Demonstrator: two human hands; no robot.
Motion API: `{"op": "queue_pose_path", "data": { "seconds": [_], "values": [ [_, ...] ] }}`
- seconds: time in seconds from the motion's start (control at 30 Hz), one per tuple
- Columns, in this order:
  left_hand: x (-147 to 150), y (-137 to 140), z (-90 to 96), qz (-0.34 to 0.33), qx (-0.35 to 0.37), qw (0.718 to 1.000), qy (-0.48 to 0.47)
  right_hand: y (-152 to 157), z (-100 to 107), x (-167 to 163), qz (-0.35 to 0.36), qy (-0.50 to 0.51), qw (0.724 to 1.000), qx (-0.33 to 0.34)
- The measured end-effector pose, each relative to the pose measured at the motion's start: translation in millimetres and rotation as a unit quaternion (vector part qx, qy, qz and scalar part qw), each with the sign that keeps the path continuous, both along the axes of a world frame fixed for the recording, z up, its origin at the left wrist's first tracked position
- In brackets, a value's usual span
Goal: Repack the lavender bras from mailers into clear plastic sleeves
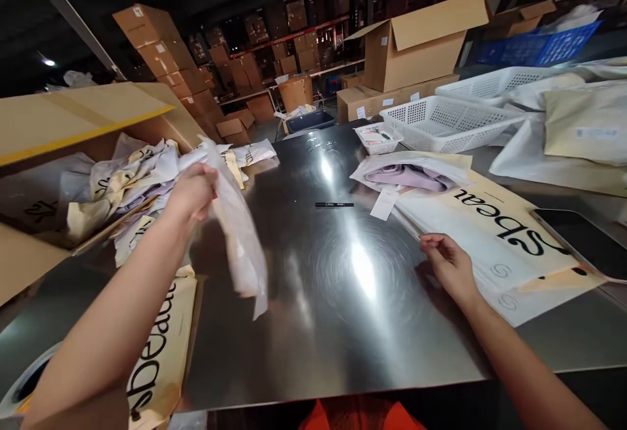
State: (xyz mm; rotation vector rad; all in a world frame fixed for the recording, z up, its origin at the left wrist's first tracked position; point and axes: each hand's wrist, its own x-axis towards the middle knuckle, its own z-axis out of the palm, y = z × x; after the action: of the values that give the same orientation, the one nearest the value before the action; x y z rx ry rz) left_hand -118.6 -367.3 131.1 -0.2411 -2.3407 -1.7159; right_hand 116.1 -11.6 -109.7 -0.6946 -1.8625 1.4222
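Observation:
My left hand (193,191) is closed on the top of a white plastic bag (240,234), which hangs down over the metal table and is slightly blurred. Just left of this hand, an open carton (88,119) is filled with crumpled printed bags (132,178). My right hand (449,265) has its fingers pinched at the edge of a clear plastic bag (441,234) lying on the right side. Above it on the pile is a bag with folded lilac cloth (411,176) inside and a white tag (385,202) sticking out. Cream bags with black lettering (514,214) lie underneath.
A black marker (334,204) lies mid-table on the metal top (304,338). White baskets (445,126) stand at the back right, and a dark tablet-like device (588,240) lies at the right edge. A tape roll (29,378) and printed cream bags (164,345) are at the near left.

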Motion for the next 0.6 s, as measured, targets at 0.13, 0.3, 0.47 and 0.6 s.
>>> {"op": "queue_pose_path", "data": {
  "seconds": [0.13, 0.3, 0.47, 0.6],
  "values": [
    [31, 15, -23.4, -0.085, -0.215, 0.973, 0.015, -24, 11, -2, 0.096, -0.048, 0.994, -0.031],
    [126, 37, -153.2, -0.277, -0.410, 0.866, 0.080, -85, 11, 20, 0.269, -0.142, 0.930, -0.205],
    [200, 52, -242.6, -0.362, -0.468, 0.791, 0.154, -127, 0, 54, 0.284, -0.208, 0.901, -0.255],
    [248, 54, -247.6, -0.353, -0.289, 0.856, 0.243, -120, 4, 84, 0.206, -0.223, 0.912, -0.277]
  ]
}}
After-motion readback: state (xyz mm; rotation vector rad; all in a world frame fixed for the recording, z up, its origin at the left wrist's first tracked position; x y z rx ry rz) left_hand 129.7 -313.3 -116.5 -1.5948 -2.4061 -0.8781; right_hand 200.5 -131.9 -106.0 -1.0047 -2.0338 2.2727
